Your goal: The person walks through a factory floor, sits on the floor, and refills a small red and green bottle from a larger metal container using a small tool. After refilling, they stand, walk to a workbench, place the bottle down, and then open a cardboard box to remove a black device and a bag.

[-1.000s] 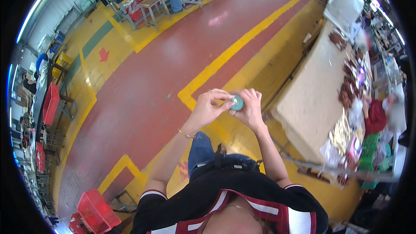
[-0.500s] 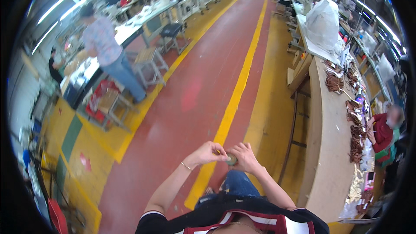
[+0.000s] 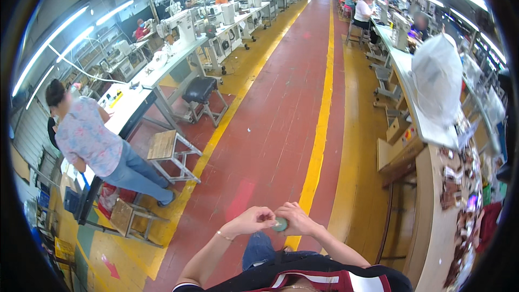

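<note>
My right hand (image 3: 296, 219) is wrapped round a small round green roll (image 3: 280, 224), which looks like tape. Its pale flat side faces up toward my left. Close beside it, my left hand (image 3: 253, 220) is closed in a pinch, thumb against fingers, at the roll's left edge. Whatever those fingertips hold, if anything, is too small to make out. Both hands are in front of my body, above the walkway.
A red walkway (image 3: 265, 119) with yellow borders runs ahead. Wooden stools (image 3: 162, 145) and a person (image 3: 89, 135) stand beside the left benches. Along the right stretches a wooden table (image 3: 432, 205) bearing brown bundles (image 3: 451, 184), with a large white plastic-wrapped object (image 3: 437, 78) farther on.
My view has tilted up and moved along the walkway, showing more of the aisle. The hands stay together at the roll, and more of its green side shows now.
</note>
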`<state>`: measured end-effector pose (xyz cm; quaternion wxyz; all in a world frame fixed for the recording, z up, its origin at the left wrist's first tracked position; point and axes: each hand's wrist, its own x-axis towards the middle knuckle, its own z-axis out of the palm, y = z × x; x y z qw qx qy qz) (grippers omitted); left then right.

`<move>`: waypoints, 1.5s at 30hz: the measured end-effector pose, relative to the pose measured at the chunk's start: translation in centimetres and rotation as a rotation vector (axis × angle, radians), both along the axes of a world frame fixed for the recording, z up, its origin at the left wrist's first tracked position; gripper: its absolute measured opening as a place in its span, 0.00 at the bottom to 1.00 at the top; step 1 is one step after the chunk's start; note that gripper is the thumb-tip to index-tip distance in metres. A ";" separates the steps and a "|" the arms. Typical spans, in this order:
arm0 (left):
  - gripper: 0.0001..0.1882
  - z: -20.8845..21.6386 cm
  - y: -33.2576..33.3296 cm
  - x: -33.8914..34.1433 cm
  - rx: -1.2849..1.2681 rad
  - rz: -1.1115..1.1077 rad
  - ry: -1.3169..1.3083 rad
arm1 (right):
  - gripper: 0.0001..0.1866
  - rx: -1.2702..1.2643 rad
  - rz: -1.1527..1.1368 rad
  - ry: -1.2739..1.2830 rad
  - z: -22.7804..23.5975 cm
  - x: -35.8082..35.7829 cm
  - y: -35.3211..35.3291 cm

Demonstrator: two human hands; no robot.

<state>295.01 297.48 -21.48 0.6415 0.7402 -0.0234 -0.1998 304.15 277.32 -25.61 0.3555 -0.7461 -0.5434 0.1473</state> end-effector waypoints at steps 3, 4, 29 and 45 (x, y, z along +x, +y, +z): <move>0.07 -1.3 6.3 9.5 -0.074 0.108 -0.034 | 0.28 0.075 0.071 0.017 -1.0 11.6 8.0; 0.07 -1.7 8.7 13.1 -0.074 0.128 -0.030 | 0.28 0.088 0.074 0.033 -1.6 15.4 10.8; 0.06 1.1 37.7 119.5 0.352 0.134 -0.601 | 0.27 -0.049 -0.352 -0.017 2.4 116.3 37.9; 0.09 0.4 53.8 188.4 0.103 -0.131 -0.274 | 0.29 -0.098 -0.447 -0.032 1.8 181.3 52.7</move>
